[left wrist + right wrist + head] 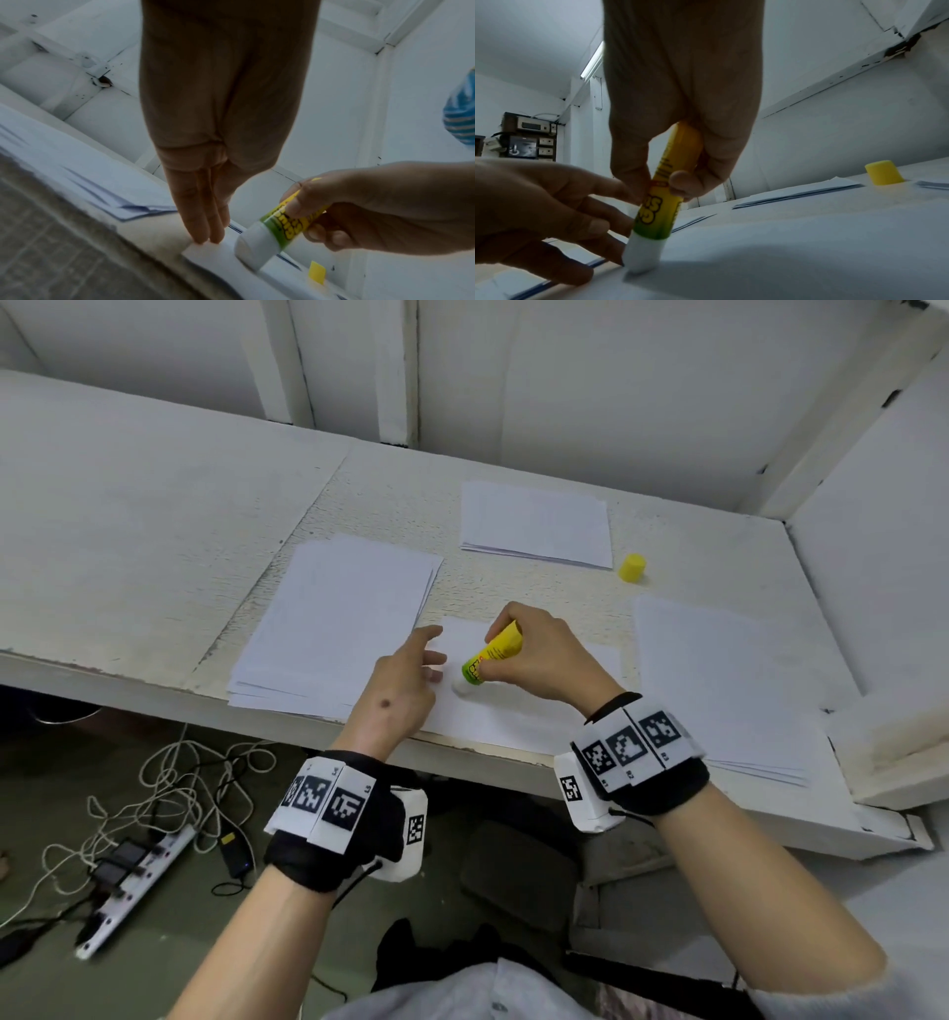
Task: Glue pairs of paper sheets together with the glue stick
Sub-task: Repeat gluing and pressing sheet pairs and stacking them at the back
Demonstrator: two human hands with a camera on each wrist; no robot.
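— Leftmost, then: a thick stack of plain white paper sheets (328,629) lying flat on the rough white-painted table (154,516), near its front edge.

— Next along, left hand (405,680), fingers (205,223) straight and together, tips pressing down the left edge of a single white paper sheet (513,716). Holding nothing, only pinning.

— Just beside those fingertips, right hand (539,660), thumb and fingers curled round the yellow-and-green plastic glue stick (490,654), gripping mid-barrel.

— Long axis tilted: base up and away to the right, white glue tip (641,259) down and to the left, touching the sheet close to its left edge.

— Handling, as a guess: sheet light, limp, prone to sliding or wrinkling under the drag of tacky glue, hence best pinned flat near the stroke. Stick light and rigid, barrel smooth; best taken low on the barrel for control, with gentle pressure so as not to smear or snap the soft glue.

— Further right and back: a smaller white paper pile (536,523), then the small yellow plastic cap (631,567) standing alone, well apart from the stick.

— Far right, another white paper stack (719,670), reaching the front edge.
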